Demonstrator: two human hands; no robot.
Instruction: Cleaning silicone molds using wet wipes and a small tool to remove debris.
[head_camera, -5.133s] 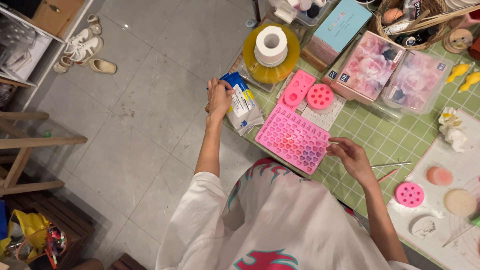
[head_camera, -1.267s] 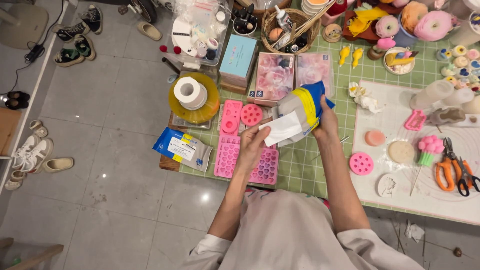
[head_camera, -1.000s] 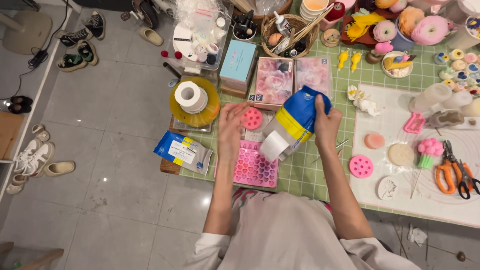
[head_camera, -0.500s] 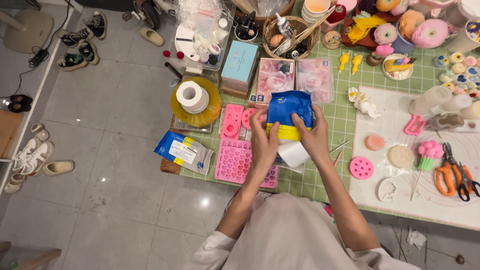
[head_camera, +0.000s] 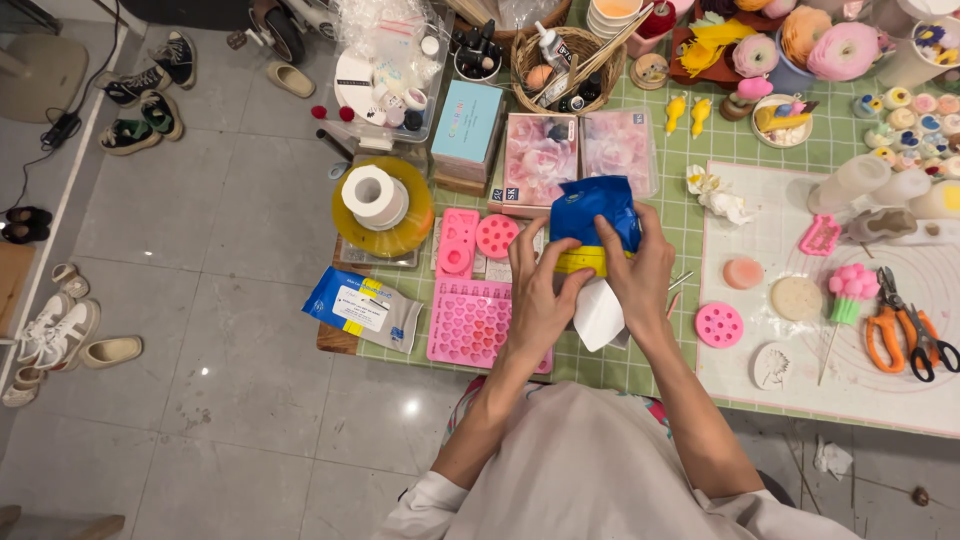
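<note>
Both my hands hold a blue, yellow and white soft packet (head_camera: 592, 222) upright over the green grid mat (head_camera: 690, 250). My left hand (head_camera: 538, 290) grips its left side and lower white end, fingers on the yellow band. My right hand (head_camera: 640, 270) wraps its right side, fingers over the blue top. Just left of my left hand lies a pink silicone mould with small heart cavities (head_camera: 470, 325). A second packet of the same kind (head_camera: 362, 308) lies flat at the table's left edge.
Small pink moulds (head_camera: 476, 238), a tape roll on a yellow disc (head_camera: 380, 205), boxes (head_camera: 545, 158), a basket of tools (head_camera: 560, 60), a round pink mould (head_camera: 718, 324), orange scissors (head_camera: 905, 335) on a white mat (head_camera: 900, 380). Shoes lie on the grey floor (head_camera: 140, 100).
The packet has been turned from tilted with its blue end to the right to standing with blue end up. My left hand came off the pink mould and joined my right on the packet.
</note>
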